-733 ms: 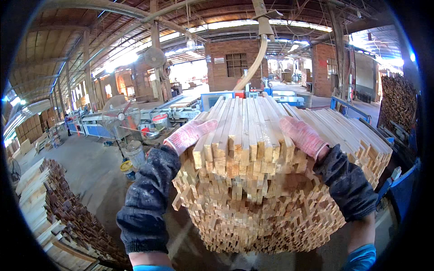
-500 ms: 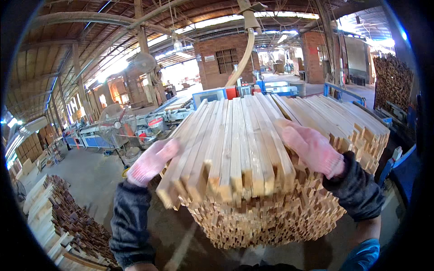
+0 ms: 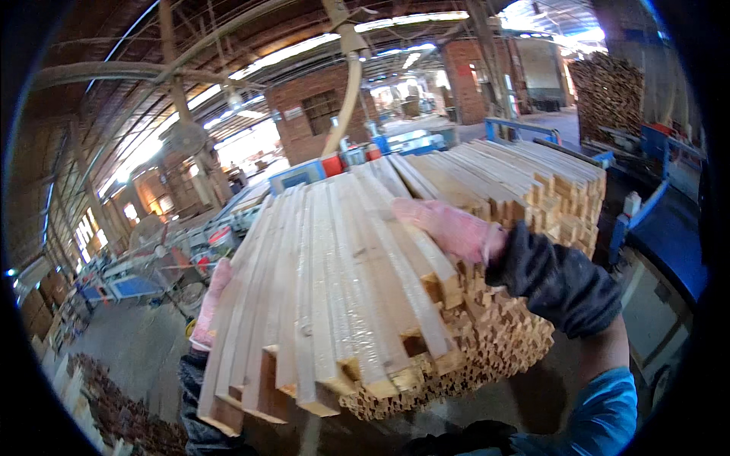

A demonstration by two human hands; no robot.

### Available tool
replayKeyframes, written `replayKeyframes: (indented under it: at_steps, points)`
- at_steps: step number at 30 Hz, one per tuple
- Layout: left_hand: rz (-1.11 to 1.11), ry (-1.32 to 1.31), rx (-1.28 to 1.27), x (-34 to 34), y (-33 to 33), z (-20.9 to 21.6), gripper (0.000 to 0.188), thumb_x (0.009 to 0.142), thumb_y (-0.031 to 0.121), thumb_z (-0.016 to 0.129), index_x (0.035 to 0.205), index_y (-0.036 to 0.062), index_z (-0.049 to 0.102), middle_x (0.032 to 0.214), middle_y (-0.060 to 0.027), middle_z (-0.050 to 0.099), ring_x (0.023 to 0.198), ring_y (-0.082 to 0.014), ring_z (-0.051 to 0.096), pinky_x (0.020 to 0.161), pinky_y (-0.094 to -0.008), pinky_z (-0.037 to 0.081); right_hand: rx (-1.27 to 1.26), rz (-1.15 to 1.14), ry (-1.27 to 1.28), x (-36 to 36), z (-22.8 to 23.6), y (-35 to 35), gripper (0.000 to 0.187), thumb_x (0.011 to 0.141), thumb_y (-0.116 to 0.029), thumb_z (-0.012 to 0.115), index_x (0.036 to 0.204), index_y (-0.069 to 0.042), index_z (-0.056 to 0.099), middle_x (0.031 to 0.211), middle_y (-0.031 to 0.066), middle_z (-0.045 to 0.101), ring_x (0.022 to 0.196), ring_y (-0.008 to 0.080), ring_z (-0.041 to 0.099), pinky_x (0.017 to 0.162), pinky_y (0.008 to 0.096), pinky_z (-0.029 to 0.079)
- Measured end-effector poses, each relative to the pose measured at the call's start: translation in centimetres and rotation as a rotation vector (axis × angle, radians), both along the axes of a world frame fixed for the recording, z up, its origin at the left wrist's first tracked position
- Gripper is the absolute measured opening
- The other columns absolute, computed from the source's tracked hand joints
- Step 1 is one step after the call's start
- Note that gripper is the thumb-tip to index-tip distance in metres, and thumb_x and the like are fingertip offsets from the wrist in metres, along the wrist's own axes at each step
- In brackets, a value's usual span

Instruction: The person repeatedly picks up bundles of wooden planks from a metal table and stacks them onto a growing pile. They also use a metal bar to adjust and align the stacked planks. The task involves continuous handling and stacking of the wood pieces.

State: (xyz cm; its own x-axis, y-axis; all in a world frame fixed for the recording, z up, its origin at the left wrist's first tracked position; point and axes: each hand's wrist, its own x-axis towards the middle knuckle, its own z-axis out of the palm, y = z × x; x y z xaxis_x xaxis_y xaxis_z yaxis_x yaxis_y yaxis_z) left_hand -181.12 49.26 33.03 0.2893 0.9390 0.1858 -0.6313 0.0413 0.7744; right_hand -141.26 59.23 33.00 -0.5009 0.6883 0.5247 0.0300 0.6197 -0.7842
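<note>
A wide row of pale wooden strips (image 3: 334, 281) lies side by side between my hands, its near ends jutting out over the stack and tilted towards me. My left hand (image 3: 213, 302), in a pink knit glove, presses against the row's outer left side; its fingers are partly hidden behind the edge strip. My right hand (image 3: 450, 228), gloved alike, grips the right side, fingers laid along the outermost strips. Beneath and to the right is a tall stack of similar strips (image 3: 487, 327), its uneven cut ends facing me.
More strips (image 3: 525, 171) lie on the stack's right part. Blue machine framing (image 3: 646, 213) stands at the right, and a blue and red machine (image 3: 304, 173) behind the row. Another wood pile (image 3: 114, 403) is at the lower left. A fan (image 3: 163, 235) stands at the left.
The row of strips has come nearer and shifted left off the stack, both hands moving with it. My left hand has dropped along its side. The view has swung to the right.
</note>
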Motion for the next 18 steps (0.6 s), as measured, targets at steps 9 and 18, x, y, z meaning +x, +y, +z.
replayKeyframes:
  at_steps: [9,18]
  points:
    - [0.181,0.232,0.301,0.6,1.6,-4.0,0.062,0.105,0.046,0.055,0.150,0.0028,0.055,0.136,-0.0190,0.069,0.121,-0.0331,0.069,0.102,-0.0468,0.059,-0.523,0.227,0.416,-2.6,-1.3,-0.8,0.068,0.096,-0.030,0.078,0.152,-0.001,0.051,0.131,0.0125,0.070,0.112,0.0223,0.071,0.098,0.0384,0.059]
    - [1.046,0.916,0.665,-7.5,-2.0,-11.9,0.101,0.088,0.078,0.060,0.158,0.0062,0.046,0.164,-0.0273,0.040,0.143,-0.0389,0.047,0.119,-0.0599,0.043,0.198,0.059,0.265,3.3,-3.1,-3.7,0.101,0.100,-0.027,0.077,0.170,0.003,0.010,0.148,0.0210,0.059,0.133,0.0205,0.055,0.113,0.0330,0.046]
